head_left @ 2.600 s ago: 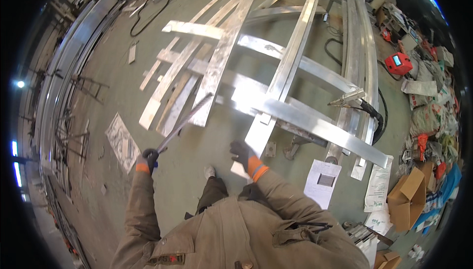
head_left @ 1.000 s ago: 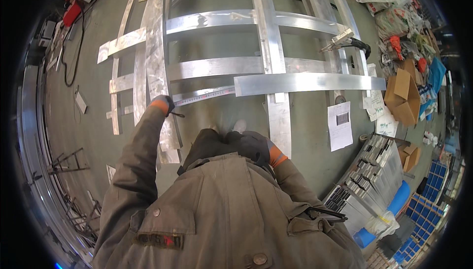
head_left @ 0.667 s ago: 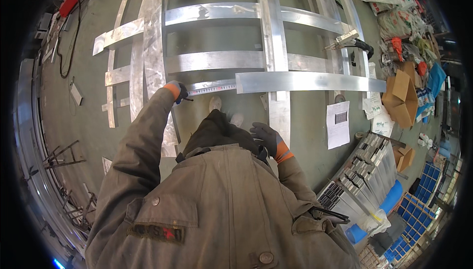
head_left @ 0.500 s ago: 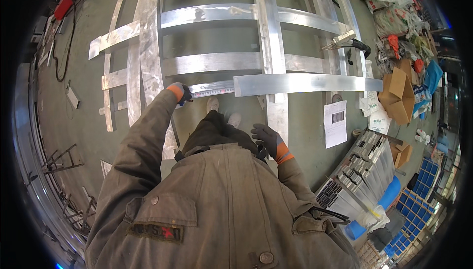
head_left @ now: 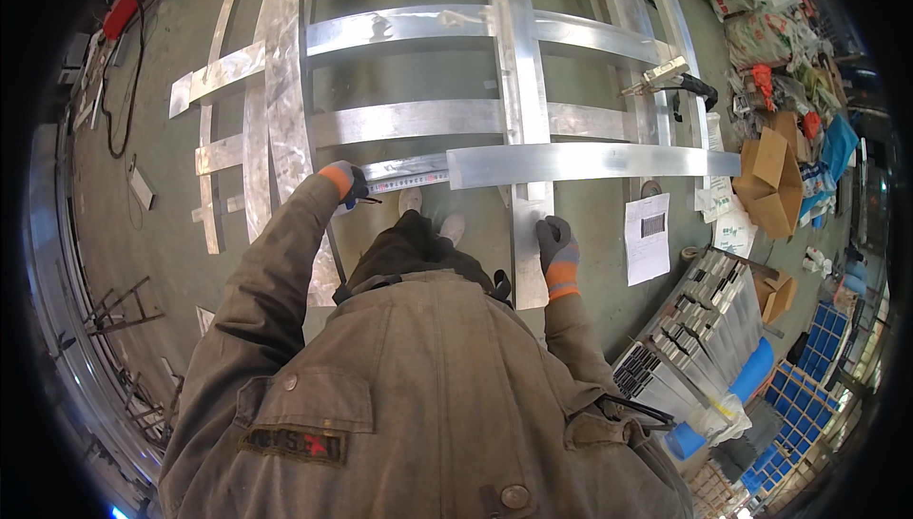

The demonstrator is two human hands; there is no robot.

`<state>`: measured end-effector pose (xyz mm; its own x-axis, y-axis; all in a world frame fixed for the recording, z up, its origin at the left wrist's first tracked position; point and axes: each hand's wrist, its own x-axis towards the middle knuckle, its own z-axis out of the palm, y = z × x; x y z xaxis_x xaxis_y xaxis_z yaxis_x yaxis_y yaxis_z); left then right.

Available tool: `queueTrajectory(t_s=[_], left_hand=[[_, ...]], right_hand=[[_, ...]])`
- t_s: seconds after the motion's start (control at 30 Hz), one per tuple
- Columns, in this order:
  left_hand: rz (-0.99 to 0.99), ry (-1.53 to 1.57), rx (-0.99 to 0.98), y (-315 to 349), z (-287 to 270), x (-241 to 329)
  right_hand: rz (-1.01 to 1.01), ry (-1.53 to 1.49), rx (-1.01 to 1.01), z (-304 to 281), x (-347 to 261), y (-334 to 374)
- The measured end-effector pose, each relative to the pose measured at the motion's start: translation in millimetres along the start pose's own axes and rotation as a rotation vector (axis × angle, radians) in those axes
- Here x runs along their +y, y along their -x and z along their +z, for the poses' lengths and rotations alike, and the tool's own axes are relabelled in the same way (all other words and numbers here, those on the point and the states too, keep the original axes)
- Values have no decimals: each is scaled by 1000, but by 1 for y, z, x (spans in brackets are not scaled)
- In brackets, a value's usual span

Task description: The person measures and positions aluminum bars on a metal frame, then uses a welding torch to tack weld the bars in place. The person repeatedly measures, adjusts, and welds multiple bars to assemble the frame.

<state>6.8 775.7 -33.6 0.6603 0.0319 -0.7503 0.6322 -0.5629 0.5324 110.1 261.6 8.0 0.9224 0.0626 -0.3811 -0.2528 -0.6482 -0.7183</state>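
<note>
My left hand [head_left: 344, 182], in a grey glove with an orange cuff, is closed at the left end of a tape measure [head_left: 409, 182]. The tape's blade stretches rightward, numbered side up, along a metal bar to the left end of a flat silver metal strip [head_left: 590, 164]. A thin dark piece sticks out by the left fingers; its kind is unclear. My right hand [head_left: 558, 245], gloved alike, has its fingers curled beside a long aluminium beam [head_left: 529, 234]; whether anything is inside them is hidden. The strip lies across this beam.
Crossed aluminium bars [head_left: 409, 120] form a grid ahead of me. A clamp-like tool [head_left: 663, 72] rests on it at right. A paper sheet [head_left: 648, 239] lies on the floor near stacked metal profiles [head_left: 685, 329], a cardboard box [head_left: 768, 182] and heaped bags [head_left: 761, 39].
My right hand has moved right and a little forward, from left of the long beam to its right side, and its fingers have curled in. The left hand stays at the tape measure.
</note>
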Motion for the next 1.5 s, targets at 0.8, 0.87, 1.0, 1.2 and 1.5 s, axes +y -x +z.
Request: queueTrajectory(t_s=[0.8,0.87,1.0,1.2,1.5], left_hand=[[-29,29,-26,2,-11,10],[26,25,-17,1,-10,7],[36,-45,18,0,-10,5],[9,-42,-58,3,-12,11],[16,-6,-61,-6,-11,-8]], right_hand=[[95,546,66,41,-27,15],[80,521,71,41,-26,14],[73,519,69,41,-25,13],[61,563,79,40,-30,15],[83,565,71,40,-34,15]])
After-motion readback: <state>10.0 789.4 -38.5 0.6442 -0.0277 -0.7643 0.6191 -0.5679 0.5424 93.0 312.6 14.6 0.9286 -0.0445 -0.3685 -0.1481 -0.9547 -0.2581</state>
